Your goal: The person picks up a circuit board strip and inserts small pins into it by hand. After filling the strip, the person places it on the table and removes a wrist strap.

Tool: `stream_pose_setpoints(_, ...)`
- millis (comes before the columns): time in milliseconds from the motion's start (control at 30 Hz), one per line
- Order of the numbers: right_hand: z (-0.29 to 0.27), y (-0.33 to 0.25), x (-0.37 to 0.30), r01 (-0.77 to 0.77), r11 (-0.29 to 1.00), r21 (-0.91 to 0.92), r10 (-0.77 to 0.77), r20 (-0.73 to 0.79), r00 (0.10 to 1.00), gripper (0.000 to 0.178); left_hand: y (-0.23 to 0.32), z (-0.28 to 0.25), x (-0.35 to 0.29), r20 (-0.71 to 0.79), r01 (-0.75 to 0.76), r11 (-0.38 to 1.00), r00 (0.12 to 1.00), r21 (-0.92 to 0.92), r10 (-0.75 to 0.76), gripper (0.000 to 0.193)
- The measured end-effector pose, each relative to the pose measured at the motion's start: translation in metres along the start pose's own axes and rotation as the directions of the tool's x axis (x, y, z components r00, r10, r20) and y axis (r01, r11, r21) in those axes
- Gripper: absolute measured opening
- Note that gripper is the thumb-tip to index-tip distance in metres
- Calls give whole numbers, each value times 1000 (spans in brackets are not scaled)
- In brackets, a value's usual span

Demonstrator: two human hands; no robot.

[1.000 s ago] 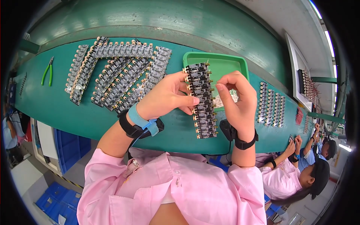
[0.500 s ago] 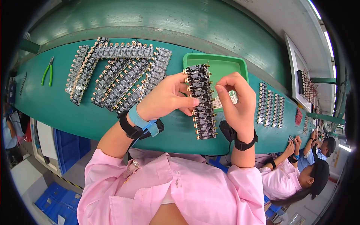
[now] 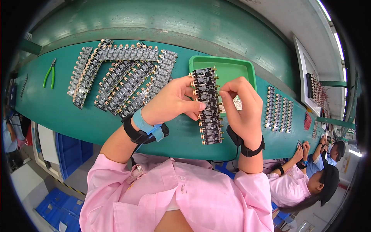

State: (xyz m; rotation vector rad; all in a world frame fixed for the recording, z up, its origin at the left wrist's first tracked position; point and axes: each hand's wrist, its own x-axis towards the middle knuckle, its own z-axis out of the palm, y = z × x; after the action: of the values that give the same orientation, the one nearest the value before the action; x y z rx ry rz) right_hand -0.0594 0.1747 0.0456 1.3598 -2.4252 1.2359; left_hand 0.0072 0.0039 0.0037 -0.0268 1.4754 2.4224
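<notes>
My left hand (image 3: pixel 170 101) grips a long strip of small circuit boards (image 3: pixel 206 112) by its left side, thumb across the front. The strip stands nearly upright over the bench, with round pale parts along its left edge and brass-coloured pins down its right. At its right edge, my right hand (image 3: pixel 244 110) is closed in a pinch, thumb and forefinger close to the pins. Anything between those fingertips is too small to make out. Behind the strip lies a green tray (image 3: pixel 251 69), partly hidden, with small pale metal pieces (image 3: pixel 236 103) inside.
Several more circuit board strips (image 3: pixel 129 53) lie overlapped on the green bench (image 3: pixel 50 102) at left, near green-handled pliers (image 3: pixel 49 73). Further strips (image 3: pixel 278 110) stand in rows at right, with a red bundle (image 3: pixel 307 121) beyond. Co-workers (image 3: pixel 297 181) sit along the right side.
My right hand has moved slightly left to the strip's edge, and its fingers have come together. My left hand and the strip have hardly moved.
</notes>
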Motion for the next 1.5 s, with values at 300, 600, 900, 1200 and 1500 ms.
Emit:
stream_pose_setpoints(300,-1,5,0,-101,990,101,100,18,995,8,0,0,0,3,3,1000,1000,2,-3,42)
stream_pose_setpoints(600,3,12,0,-446,756,480,408,187,893,4,1,0,0,29,9,1000,1000,6,-9,42)
stream_pose_setpoints(900,0,22,3,-577,415,704,442,398,804,6,2,2,0,22,48,999,999,12,-48,41)
stream_pose_setpoints(1200,1,25,-1,-567,291,771,492,388,779,8,-5,-1,0,12,19,1000,1000,18,-19,39)
stream_pose_setpoints(1500,7,50,-30,-363,923,-126,384,309,870,16,-2,-6,0,-52,-34,999,998,-21,33,38)
